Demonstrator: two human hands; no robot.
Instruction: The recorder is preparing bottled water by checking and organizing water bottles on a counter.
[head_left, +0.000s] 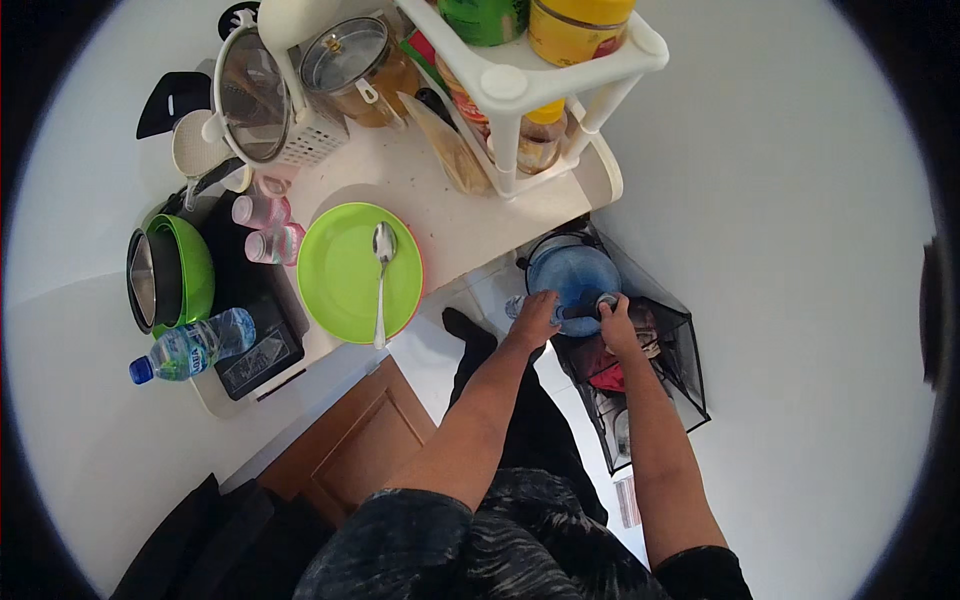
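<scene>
My left hand (534, 322) is wrapped around a small clear plastic bottle (514, 306), held sideways with its neck to the right. My right hand (617, 324) grips the grey-topped head of what looks like a water dispenser pump (606, 300). A dark spout-like part (579, 310) runs from it toward the bottle's neck; whether they touch is unclear. Both hands are above a large blue water jug (574, 270) on the floor, right of the counter. My fingers partly cover the bottle and pump.
On the counter (457, 247) are a green plate (337, 270) with a metal spoon (381, 277), pink-capped bottles (262, 229), a lying Aqua bottle (199, 345), a glass pot (360, 71) and a white rack (517, 82). A black mesh hamper (686, 367) stands beside the jug.
</scene>
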